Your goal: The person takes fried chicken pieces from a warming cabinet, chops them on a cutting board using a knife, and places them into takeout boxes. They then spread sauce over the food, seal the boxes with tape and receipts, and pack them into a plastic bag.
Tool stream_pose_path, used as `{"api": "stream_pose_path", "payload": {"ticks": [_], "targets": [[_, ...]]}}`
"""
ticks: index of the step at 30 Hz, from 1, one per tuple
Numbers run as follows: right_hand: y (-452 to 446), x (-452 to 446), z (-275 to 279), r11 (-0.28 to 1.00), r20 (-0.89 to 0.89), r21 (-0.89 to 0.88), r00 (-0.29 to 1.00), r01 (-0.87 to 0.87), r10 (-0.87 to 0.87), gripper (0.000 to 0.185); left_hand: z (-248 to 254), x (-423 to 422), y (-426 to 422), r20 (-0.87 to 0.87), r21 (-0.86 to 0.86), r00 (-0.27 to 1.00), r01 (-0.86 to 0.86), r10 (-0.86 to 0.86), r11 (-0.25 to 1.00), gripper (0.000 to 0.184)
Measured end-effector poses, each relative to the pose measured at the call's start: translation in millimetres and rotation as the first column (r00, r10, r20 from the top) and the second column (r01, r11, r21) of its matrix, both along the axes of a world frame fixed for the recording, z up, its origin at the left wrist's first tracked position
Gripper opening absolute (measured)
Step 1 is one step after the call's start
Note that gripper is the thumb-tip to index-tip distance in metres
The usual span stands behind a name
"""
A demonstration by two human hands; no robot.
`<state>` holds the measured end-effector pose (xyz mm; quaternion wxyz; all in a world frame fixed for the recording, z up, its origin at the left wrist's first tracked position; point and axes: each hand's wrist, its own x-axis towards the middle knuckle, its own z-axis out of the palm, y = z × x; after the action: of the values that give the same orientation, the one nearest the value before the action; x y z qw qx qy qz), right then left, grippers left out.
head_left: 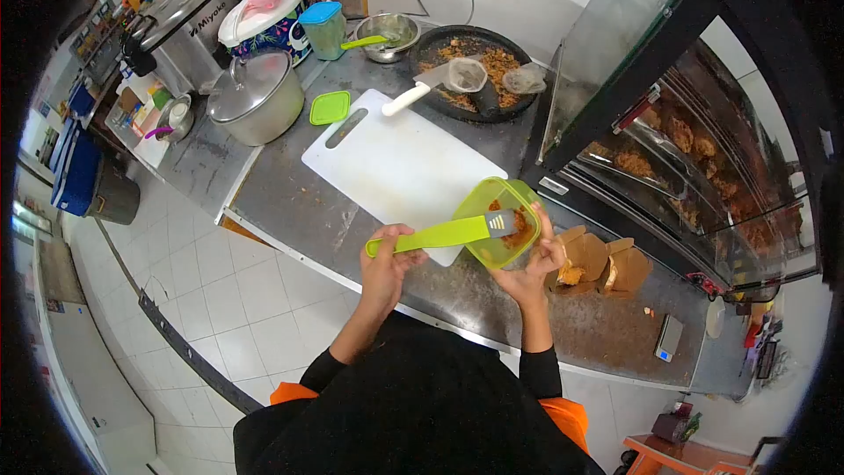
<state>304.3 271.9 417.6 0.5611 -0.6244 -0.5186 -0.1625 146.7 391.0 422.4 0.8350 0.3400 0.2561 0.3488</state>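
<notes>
My left hand point(385, 266) is closed around the handle of a lime-green spatula point(435, 236) with a grey slotted tip. That tip lies over the mouth of a translucent green plastic container point(485, 251), with reddish-brown crumbly food point(519, 230) inside. My right hand point(532, 262) grips the container at its right side and keeps it tilted above the counter. Beneath and behind it lies a white cutting board point(400, 163). A white-handled knife point(406, 98) rests across the board's far edge. Two open cardboard food boxes point(585, 255) point(629, 271) stand right of my right hand.
A round black pan point(453, 40) holds brown crumbs and plastic bags. Left of it are a metal bowl point(387, 35), a green lid point(331, 107), a lidded pot point(255, 101) and a large cooker point(180, 35). A glass display case point(686, 141) borders the right; a small scale point(668, 337) sits near the front edge.
</notes>
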Motion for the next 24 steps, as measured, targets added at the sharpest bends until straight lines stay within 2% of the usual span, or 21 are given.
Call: {"api": "stream_pose_path", "payload": {"ticks": [3, 9, 16, 18, 19, 22, 24], "targets": [[-0.1, 0.7, -1.7, 1.000, 0.015, -0.021, 1.000, 0.015, -0.015, 0.075, -7.7, -10.1, -3.4, 0.028, -0.056, 0.997, 0.075, -0.073, 0.996, 0.023], [-3.8, -2.1, -13.0, 0.998, -0.039, -0.051, 0.999, 0.032, -0.034, 0.076, -4.4, -14.0, -3.4, 0.009, -0.103, 1.000, 0.017, -0.016, 0.995, 0.021], [-5.0, -8.1, -11.8, 0.997, -0.106, -0.068, 0.993, 0.048, -0.055, 0.082, -1.7, -12.9, 4.5, -0.022, -0.121, 0.997, 0.070, -0.073, 0.990, 0.020], [-8.2, -14.3, -11.6, 0.997, -0.230, -0.044, 0.971, 0.064, -0.072, 0.085, 0.9, -12.2, 10.4, -0.010, -0.139, 0.998, 0.054, -0.056, 0.989, 0.020], [-10.8, -17.6, -12.5, 0.995, -0.233, -0.042, 0.967, 0.093, -0.101, 0.085, 1.4, -11.0, 14.1, -0.013, -0.137, 0.996, 0.084, -0.086, 0.987, 0.020], [-23.9, -32.5, -18.2, 0.981, -0.412, -0.074, 0.891, 0.179, -0.193, 0.091, 9.6, 3.3, 21.4, 0.048, -0.044, 0.995, 0.091, -0.089, 0.995, 0.020], [-34.5, -45.7, -30.0, 0.971, -0.427, -0.093, 0.872, 0.221, -0.240, 0.092, 25.4, 25.6, 14.4, 0.019, 0.011, 0.989, 0.147, -0.147, 0.989, 0.021]]}}
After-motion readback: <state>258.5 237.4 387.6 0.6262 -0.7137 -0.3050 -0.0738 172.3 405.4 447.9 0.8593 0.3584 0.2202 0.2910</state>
